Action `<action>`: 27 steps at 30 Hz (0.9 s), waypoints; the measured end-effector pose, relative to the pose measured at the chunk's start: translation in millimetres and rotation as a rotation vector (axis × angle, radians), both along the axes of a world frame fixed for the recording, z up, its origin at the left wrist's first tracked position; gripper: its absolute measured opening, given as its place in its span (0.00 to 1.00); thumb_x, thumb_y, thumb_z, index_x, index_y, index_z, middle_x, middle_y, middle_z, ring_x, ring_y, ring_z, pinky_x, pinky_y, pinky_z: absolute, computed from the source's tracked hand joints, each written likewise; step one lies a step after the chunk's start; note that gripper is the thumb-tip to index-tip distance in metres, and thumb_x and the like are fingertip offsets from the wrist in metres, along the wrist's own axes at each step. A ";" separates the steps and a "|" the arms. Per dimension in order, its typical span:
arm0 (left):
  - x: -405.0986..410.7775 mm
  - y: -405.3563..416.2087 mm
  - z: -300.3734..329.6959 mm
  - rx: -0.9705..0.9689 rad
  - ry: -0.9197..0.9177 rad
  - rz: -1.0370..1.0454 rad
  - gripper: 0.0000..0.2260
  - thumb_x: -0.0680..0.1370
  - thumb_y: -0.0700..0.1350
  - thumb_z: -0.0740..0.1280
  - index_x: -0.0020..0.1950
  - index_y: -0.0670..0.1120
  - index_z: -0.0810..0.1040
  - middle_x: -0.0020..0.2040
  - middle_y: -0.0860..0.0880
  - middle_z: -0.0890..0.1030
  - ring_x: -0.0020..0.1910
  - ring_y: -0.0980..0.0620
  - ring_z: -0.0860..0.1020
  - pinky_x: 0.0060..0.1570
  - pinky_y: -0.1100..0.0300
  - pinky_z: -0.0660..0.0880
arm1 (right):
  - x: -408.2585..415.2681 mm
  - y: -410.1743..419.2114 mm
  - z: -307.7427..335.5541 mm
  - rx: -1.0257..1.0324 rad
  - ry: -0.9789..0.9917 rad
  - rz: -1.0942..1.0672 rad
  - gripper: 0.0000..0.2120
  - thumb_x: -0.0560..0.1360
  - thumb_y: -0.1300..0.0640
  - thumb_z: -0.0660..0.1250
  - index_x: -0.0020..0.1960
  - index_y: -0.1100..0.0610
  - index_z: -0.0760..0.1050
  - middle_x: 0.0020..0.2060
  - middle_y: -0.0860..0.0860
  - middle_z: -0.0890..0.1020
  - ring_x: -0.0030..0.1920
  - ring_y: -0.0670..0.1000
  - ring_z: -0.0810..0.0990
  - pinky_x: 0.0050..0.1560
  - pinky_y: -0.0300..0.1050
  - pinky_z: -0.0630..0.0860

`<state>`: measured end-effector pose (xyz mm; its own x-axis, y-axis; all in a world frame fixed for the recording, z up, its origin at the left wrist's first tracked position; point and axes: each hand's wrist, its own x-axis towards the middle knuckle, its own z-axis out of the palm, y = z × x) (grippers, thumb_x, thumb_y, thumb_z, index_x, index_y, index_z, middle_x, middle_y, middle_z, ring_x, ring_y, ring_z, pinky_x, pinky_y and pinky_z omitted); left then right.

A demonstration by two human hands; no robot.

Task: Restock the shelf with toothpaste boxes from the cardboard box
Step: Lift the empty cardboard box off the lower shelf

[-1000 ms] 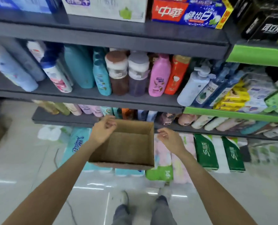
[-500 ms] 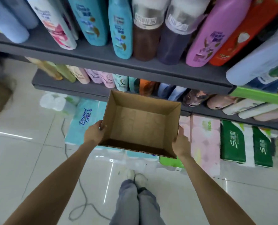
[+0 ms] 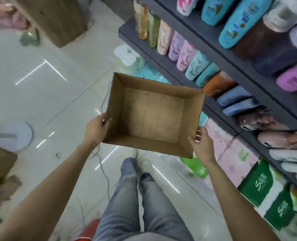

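Cardboard box (image 3: 154, 115) dead centre of the frame, held out over the floor, and it's bare inside, nothing but brown bottom showing. No toothpaste boxes anywhere in view. Left hand (image 3: 96, 127) grips the near-left corner, fingers wrapped round the wall; right hand (image 3: 202, 144) clamps the near-right corner, fingertips showing at the rim. Both hands sit at the edge nearest the person, about equally close, with the box reaching away from them toward the top of the frame. Its long side runs left to right, tipped a touch down toward the right.

The shelf (image 3: 213, 54) cuts diagonally across the upper right, crammed with bottles (image 3: 182, 53) lying shoulder to shoulder; the box's far-right corner is just beside that shelf edge. Tight there. The open room is all on the left: pale floor tiles (image 3: 40, 93), wide and free. By my reckoning the stocking is finished, and the empty box wants swinging left, away from that shelf lip.
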<state>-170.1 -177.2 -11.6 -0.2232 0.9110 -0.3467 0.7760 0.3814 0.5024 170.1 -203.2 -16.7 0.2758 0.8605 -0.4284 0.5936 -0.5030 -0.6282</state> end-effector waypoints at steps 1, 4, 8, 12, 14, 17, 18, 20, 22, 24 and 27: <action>-14.5 -22.5 0.6 -0.005 -0.019 0.078 0.10 0.80 0.45 0.61 0.58 0.44 0.78 0.45 0.41 0.81 0.46 0.38 0.77 0.42 0.54 0.67 | -14.6 2.0 -2.1 -0.014 0.000 0.073 0.18 0.74 0.64 0.66 0.63 0.60 0.68 0.55 0.56 0.80 0.53 0.57 0.79 0.51 0.42 0.72; -57.7 -90.9 -2.3 -0.051 -0.066 0.321 0.11 0.79 0.44 0.63 0.60 0.46 0.78 0.49 0.43 0.82 0.48 0.41 0.79 0.44 0.56 0.68 | -67.2 8.7 -8.8 -0.068 -0.022 0.301 0.18 0.75 0.61 0.65 0.64 0.58 0.67 0.56 0.56 0.80 0.54 0.57 0.79 0.51 0.44 0.72; -110.3 -179.0 -12.1 -0.087 -0.118 0.651 0.10 0.79 0.45 0.63 0.58 0.47 0.78 0.50 0.45 0.83 0.49 0.43 0.80 0.49 0.53 0.72 | -151.0 15.2 -12.3 -0.144 -0.098 0.702 0.19 0.76 0.56 0.65 0.65 0.56 0.66 0.54 0.56 0.80 0.50 0.58 0.80 0.44 0.45 0.71; -153.8 -251.6 -21.5 -0.088 -0.147 0.919 0.09 0.79 0.45 0.63 0.56 0.44 0.78 0.46 0.45 0.81 0.46 0.42 0.79 0.44 0.55 0.70 | -247.8 12.6 -17.4 -0.160 -0.135 0.979 0.21 0.76 0.55 0.65 0.66 0.57 0.65 0.54 0.57 0.80 0.51 0.59 0.80 0.47 0.48 0.73; -173.6 -284.5 -28.9 -0.062 -0.210 1.053 0.09 0.79 0.44 0.63 0.55 0.43 0.78 0.44 0.45 0.80 0.45 0.41 0.78 0.43 0.54 0.71 | -295.7 4.8 -22.7 -0.177 -0.150 1.084 0.21 0.76 0.55 0.65 0.66 0.58 0.65 0.54 0.57 0.80 0.53 0.59 0.79 0.47 0.46 0.71; -206.4 -331.5 -45.5 -0.042 -0.323 1.214 0.10 0.78 0.46 0.65 0.54 0.42 0.79 0.47 0.41 0.82 0.48 0.39 0.79 0.48 0.50 0.74 | -366.2 -9.2 -33.7 -0.148 -0.189 1.198 0.18 0.76 0.57 0.65 0.65 0.58 0.68 0.53 0.56 0.80 0.53 0.58 0.79 0.45 0.43 0.68; -217.8 -345.5 -52.1 -0.038 -0.350 1.254 0.12 0.77 0.48 0.65 0.53 0.41 0.78 0.47 0.40 0.82 0.48 0.39 0.79 0.49 0.50 0.74 | -389.7 -14.6 -37.1 -0.130 -0.204 1.229 0.17 0.76 0.58 0.64 0.64 0.58 0.69 0.53 0.56 0.80 0.53 0.58 0.79 0.44 0.42 0.68; -241.0 -367.7 -57.9 -0.018 -0.392 1.324 0.13 0.76 0.49 0.64 0.54 0.41 0.78 0.49 0.41 0.82 0.48 0.41 0.79 0.52 0.48 0.75 | -436.7 -27.3 -46.5 -0.116 -0.258 1.310 0.16 0.77 0.59 0.63 0.64 0.59 0.69 0.52 0.56 0.80 0.52 0.58 0.79 0.43 0.42 0.66; -268.1 -383.9 -60.8 0.002 -0.449 1.400 0.09 0.79 0.43 0.64 0.57 0.41 0.77 0.51 0.45 0.81 0.48 0.46 0.78 0.52 0.54 0.74 | -485.6 -40.3 -58.6 -0.098 -0.322 1.393 0.13 0.78 0.59 0.61 0.62 0.59 0.69 0.49 0.57 0.80 0.51 0.60 0.79 0.41 0.43 0.65; -299.0 -397.6 -70.4 -0.012 -0.510 1.512 0.11 0.79 0.40 0.63 0.61 0.42 0.75 0.51 0.47 0.78 0.47 0.49 0.76 0.44 0.60 0.73 | -533.4 -52.7 -75.0 -0.070 -0.352 1.477 0.12 0.78 0.60 0.60 0.60 0.60 0.70 0.47 0.59 0.80 0.49 0.62 0.78 0.40 0.45 0.65; -341.6 -419.9 -93.1 -0.075 -0.508 1.646 0.12 0.78 0.42 0.65 0.61 0.40 0.75 0.47 0.46 0.80 0.45 0.45 0.79 0.45 0.56 0.76 | -603.2 -74.2 -97.2 -0.054 -0.384 1.588 0.13 0.77 0.62 0.58 0.62 0.60 0.69 0.49 0.61 0.80 0.49 0.64 0.77 0.41 0.47 0.67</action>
<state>-511.7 -597.0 -104.8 -0.6946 -0.1644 -0.7003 -0.6416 0.5819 0.4998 -433.1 -277.4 -113.9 -0.7294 0.3550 -0.5848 0.6150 0.7146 -0.3333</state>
